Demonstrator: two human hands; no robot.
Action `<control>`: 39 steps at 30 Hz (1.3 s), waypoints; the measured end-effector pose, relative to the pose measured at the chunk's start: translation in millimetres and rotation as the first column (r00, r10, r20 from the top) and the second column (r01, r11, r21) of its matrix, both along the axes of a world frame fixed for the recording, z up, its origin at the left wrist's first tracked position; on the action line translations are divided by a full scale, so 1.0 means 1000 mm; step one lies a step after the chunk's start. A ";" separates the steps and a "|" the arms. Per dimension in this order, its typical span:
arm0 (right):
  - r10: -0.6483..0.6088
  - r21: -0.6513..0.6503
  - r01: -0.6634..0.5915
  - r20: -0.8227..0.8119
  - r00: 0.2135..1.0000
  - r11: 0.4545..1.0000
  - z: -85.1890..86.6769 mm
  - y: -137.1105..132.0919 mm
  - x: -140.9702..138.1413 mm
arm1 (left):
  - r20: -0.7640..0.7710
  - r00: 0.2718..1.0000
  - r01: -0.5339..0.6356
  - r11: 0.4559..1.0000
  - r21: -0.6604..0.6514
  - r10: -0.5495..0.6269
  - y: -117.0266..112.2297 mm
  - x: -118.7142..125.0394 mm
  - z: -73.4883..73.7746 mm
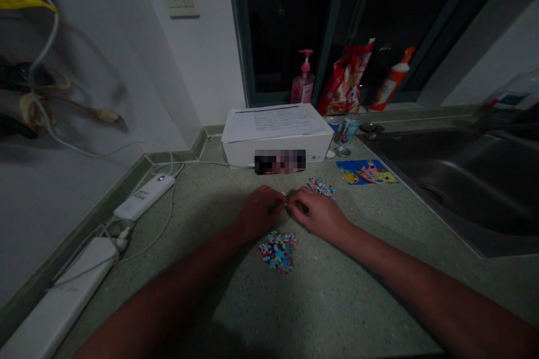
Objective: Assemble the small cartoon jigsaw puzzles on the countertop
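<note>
My left hand (261,210) and my right hand (318,210) meet fingertip to fingertip above the counter, each closed in a pinch. Between them shows a small pale edge of a jigsaw puzzle piece (284,195), mostly covered by the fingers. A loose heap of colourful puzzle pieces (278,252) lies on the near side of my hands. Just beyond my right hand is a second heap of pieces (322,186), partly hidden by it. A blue picture card (366,172) with yellow and pink cartoon figures lies flat to the right.
A white box (238,148) with printed paper on top stands at the back, a blurred-out item before it. A can (348,129) is beside it. The sink (463,179) opens at right. A power bank (145,196), cables and a white power strip (80,286) line the left.
</note>
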State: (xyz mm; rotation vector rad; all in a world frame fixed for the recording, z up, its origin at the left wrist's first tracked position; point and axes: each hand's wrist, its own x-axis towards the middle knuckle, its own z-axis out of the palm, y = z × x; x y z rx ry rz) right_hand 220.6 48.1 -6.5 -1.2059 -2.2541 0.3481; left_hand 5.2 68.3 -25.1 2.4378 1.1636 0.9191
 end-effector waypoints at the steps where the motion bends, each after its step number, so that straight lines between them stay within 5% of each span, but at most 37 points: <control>1: -0.003 0.001 0.003 -0.001 1.000 1.000 0.000 0.000 0.000 | 0.003 1.000 0.002 1.000 0.002 -0.002 0.000 0.000 0.000; 15: -0.037 -0.110 0.026 -0.092 0.995 0.994 -0.002 0.002 0.000 | 0.021 1.000 -0.016 0.998 0.059 0.014 -0.002 -0.001 0.002; 26: -0.046 -0.210 0.008 -0.174 0.984 0.978 -0.007 0.008 -0.001 | 0.053 0.996 0.055 0.946 0.318 -0.076 -0.001 -0.002 -0.002; 39: -0.059 -0.087 0.041 -0.212 0.975 0.995 -0.007 0.005 0.000 | 0.093 0.996 -0.014 0.983 0.181 -0.003 0.000 -0.001 -0.002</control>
